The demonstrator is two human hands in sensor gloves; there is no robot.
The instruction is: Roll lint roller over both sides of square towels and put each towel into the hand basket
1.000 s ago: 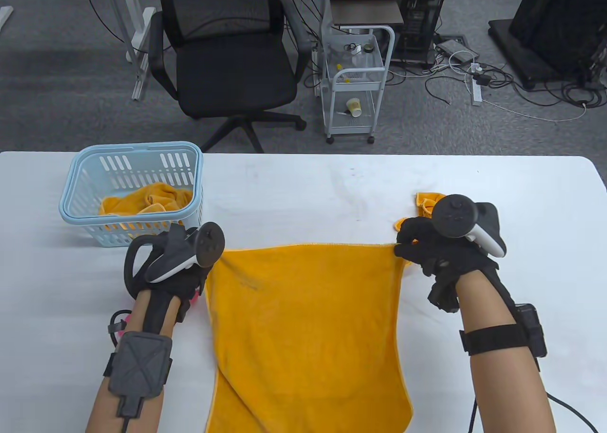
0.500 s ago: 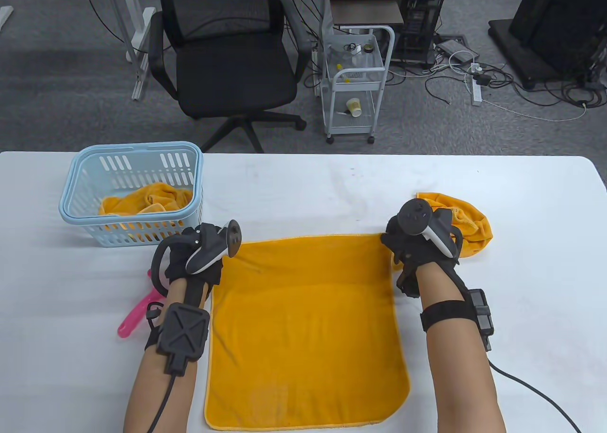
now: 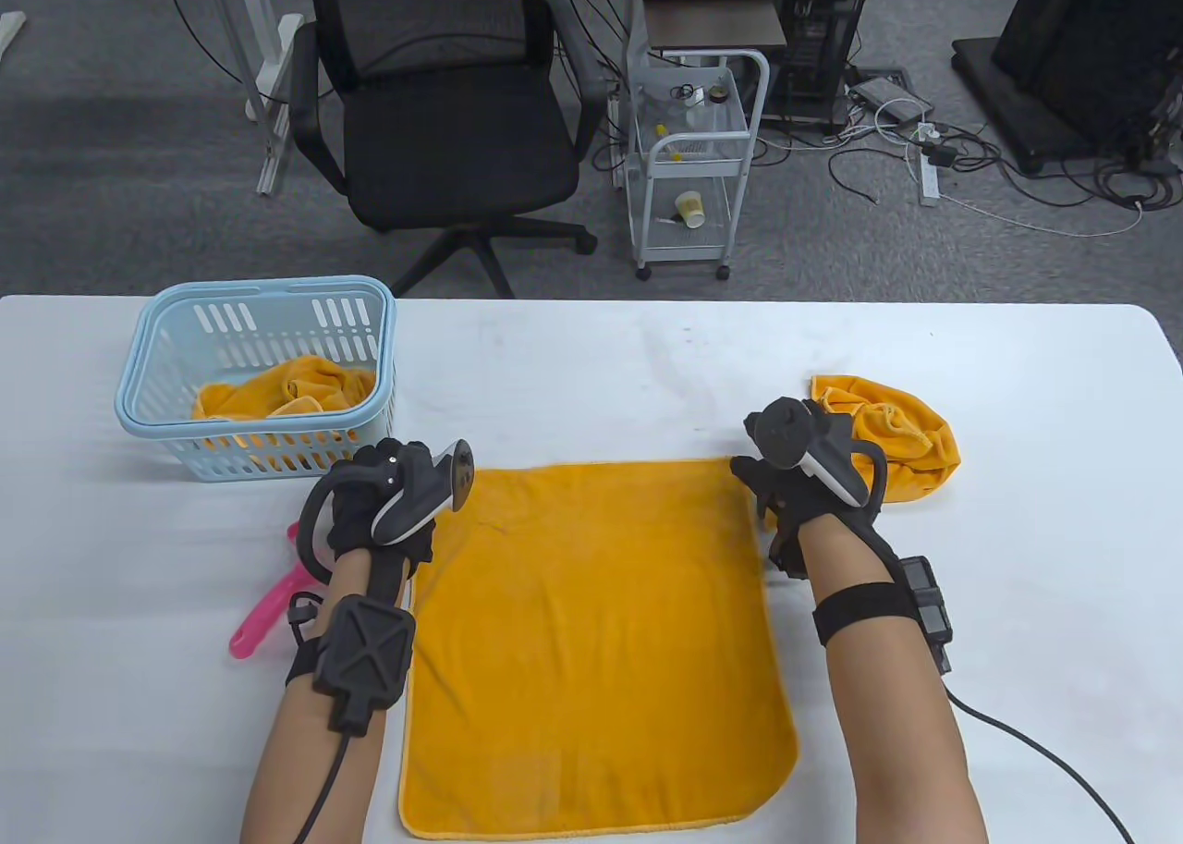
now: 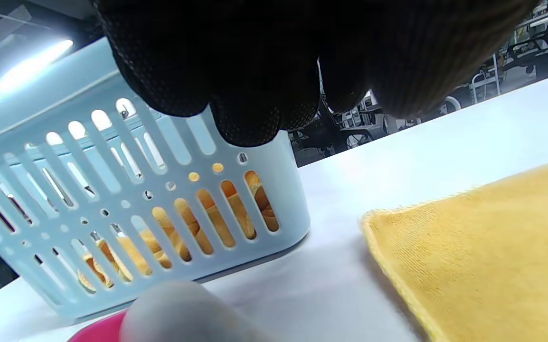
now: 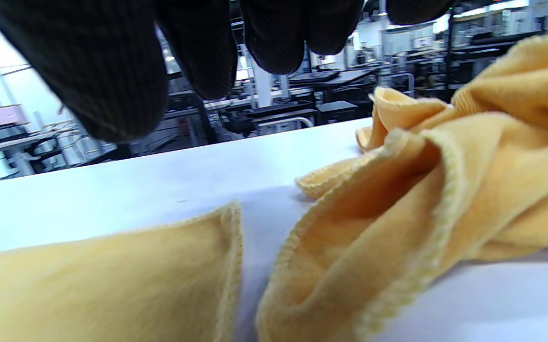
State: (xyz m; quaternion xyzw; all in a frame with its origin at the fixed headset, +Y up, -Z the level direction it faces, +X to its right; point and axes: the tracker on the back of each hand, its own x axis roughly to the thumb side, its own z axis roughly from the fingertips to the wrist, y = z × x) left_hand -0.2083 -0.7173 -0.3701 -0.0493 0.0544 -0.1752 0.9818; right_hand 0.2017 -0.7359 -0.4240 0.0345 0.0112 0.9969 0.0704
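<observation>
A towel [image 3: 596, 641] lies flat on the worktop [image 3: 591, 373]; both hands, left [image 3: 374, 502] and right [image 3: 786, 493], hover empty above its far corners. The roller [image 3: 263, 617], handle toward the towel's near-left, lies nearest the left hand.

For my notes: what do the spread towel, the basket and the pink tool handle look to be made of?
Spread towel: soft napped cloth, probably microfibre; fuzzy matte pile and a stitched edge show in the wrist views. Basket: moulded pale blue plastic, smooth with a slight sheen, its walls cut with slots. Pink handle: likely glossy hard plastic, mostly hidden by the left arm, so this is less certain.
</observation>
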